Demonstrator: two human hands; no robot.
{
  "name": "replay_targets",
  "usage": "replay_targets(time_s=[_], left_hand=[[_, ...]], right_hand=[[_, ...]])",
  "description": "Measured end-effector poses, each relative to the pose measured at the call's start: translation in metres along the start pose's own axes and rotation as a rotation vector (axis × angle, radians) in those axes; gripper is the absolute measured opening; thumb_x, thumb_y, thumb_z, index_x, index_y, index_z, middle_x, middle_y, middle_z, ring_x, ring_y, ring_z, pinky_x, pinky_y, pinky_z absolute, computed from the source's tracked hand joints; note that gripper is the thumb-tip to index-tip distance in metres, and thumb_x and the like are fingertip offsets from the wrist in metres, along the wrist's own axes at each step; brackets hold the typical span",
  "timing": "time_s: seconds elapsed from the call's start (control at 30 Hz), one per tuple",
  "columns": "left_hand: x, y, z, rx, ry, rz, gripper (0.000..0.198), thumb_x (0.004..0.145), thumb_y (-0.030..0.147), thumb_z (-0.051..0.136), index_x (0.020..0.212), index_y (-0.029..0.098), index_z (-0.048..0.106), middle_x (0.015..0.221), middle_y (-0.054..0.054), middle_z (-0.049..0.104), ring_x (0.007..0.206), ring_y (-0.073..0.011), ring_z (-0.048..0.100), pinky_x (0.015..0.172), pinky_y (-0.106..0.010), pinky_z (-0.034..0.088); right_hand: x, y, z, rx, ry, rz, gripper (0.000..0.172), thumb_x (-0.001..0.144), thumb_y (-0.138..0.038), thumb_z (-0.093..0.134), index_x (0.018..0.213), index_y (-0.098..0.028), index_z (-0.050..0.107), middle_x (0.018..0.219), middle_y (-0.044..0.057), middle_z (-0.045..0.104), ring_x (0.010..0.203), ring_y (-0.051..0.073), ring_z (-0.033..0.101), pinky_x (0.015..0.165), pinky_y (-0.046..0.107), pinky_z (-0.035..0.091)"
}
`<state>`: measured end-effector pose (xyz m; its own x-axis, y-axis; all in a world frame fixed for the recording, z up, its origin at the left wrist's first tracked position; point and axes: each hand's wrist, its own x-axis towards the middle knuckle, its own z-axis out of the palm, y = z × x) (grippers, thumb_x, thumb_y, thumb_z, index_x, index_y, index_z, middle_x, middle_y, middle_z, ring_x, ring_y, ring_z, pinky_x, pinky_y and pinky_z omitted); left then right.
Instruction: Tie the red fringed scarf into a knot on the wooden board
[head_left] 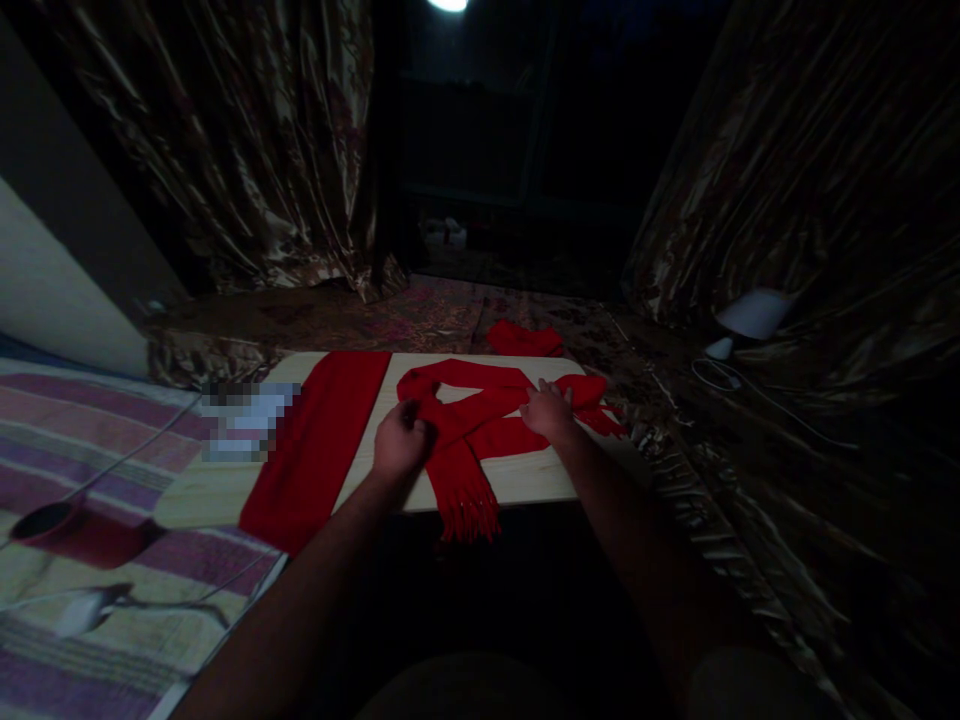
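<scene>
A red fringed scarf lies looped and bunched on a pale wooden board; its fringe hangs over the near edge. My left hand is closed on the scarf's left fold. My right hand rests on the scarf to the right, fingers pressed down on the cloth. A second red scarf lies flat and folded long on the board's left part. A third red cloth sits bunched just beyond the board's far edge.
A striped mat lies at left with a dark red cup and a spoon-like thing on it. Shiny brown curtains hang left and right. A white object with a cord sits at the right. The room is dim.
</scene>
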<state>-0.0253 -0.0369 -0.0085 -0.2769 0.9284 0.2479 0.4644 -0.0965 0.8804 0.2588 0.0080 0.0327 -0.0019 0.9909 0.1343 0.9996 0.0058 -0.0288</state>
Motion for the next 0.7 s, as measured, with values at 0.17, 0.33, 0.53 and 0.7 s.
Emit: replay_targets(time_s=[0.17, 0.33, 0.53, 0.7], left_hand=[[0.0, 0.002, -0.003, 0.085, -0.106, 0.031, 0.049, 0.077, 0.022, 0.058, 0.124, 0.02, 0.071, 0.118, -0.011, 0.075, 0.109, -0.0279, 0.069, 0.098, -0.037, 0.05], [0.0, 0.003, -0.005, 0.088, -0.153, 0.056, 0.047, 0.075, 0.02, 0.054, 0.117, 0.018, 0.075, 0.117, -0.011, 0.076, 0.108, -0.0278, 0.069, 0.097, -0.036, 0.05], [0.004, -0.007, -0.002, -0.106, -0.21, 0.023, 0.045, 0.077, 0.027, 0.056, 0.115, 0.015, 0.076, 0.11, -0.011, 0.077, 0.098, -0.0263, 0.071, 0.089, -0.034, 0.052], [0.006, -0.01, 0.0, -0.314, -0.337, 0.009, 0.041, 0.075, 0.036, 0.061, 0.105, 0.014, 0.078, 0.102, -0.01, 0.078, 0.095, -0.0259, 0.07, 0.086, -0.034, 0.053]], right_hand=[[-0.031, -0.04, -0.007, 0.139, 0.05, -0.259, 0.022, 0.092, -0.028, 0.054, 0.092, -0.019, 0.074, 0.102, 0.01, 0.074, 0.099, 0.021, 0.064, 0.094, 0.033, 0.042], [-0.062, -0.077, -0.011, 0.265, -0.086, -0.3, 0.033, 0.094, -0.047, 0.055, 0.082, -0.021, 0.072, 0.087, 0.007, 0.074, 0.082, 0.02, 0.067, 0.071, 0.029, 0.042], [-0.067, -0.095, -0.003, 0.595, -0.17, -0.311, 0.038, 0.088, -0.044, 0.065, 0.119, -0.022, 0.067, 0.092, 0.005, 0.074, 0.082, 0.018, 0.067, 0.072, 0.027, 0.046], [-0.062, -0.103, 0.011, 1.056, -0.222, -0.283, 0.093, 0.082, -0.028, 0.07, 0.161, -0.025, 0.021, 0.118, 0.006, 0.071, 0.095, 0.016, 0.069, 0.084, 0.029, 0.054]])
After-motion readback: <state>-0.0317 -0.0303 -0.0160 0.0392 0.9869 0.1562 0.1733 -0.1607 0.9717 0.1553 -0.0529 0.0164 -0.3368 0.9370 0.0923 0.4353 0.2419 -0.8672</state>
